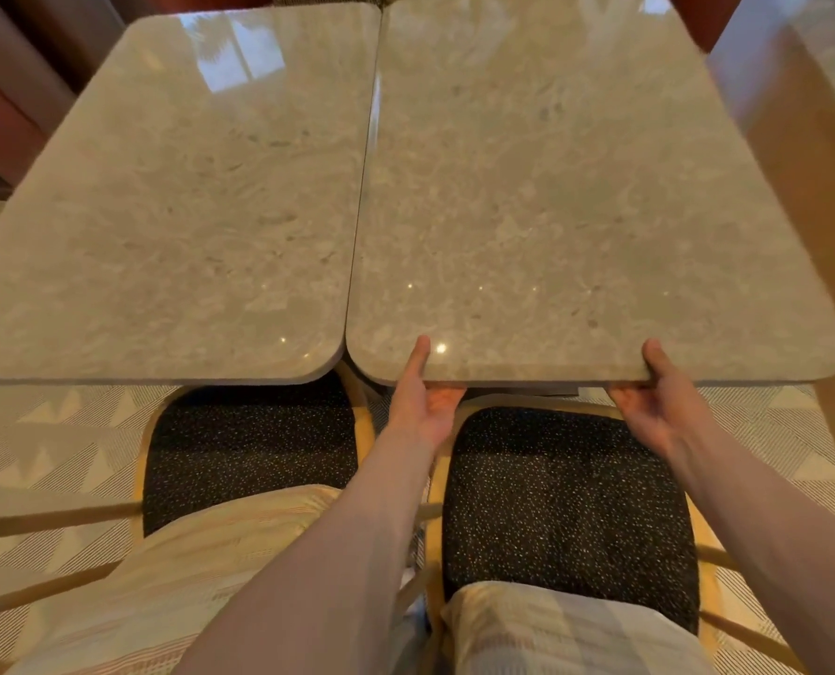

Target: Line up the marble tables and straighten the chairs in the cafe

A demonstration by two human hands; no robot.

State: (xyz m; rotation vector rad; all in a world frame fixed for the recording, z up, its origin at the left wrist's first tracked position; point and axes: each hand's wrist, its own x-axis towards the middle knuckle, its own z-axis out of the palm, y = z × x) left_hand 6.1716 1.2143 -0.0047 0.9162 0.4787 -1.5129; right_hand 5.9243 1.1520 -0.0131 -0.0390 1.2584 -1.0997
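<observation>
Gripping the near edge of the right marble table, we clamp it with our left hand and right hand, thumbs on top. Against its left side sits the left marble table; two speckled chairs tuck below.

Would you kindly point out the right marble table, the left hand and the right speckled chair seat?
Right marble table (pixel 551 211), head view, bare top.
Left hand (pixel 422 401), head view, palm.
Right black speckled chair seat (pixel 566 504), head view, cushion centre.
</observation>
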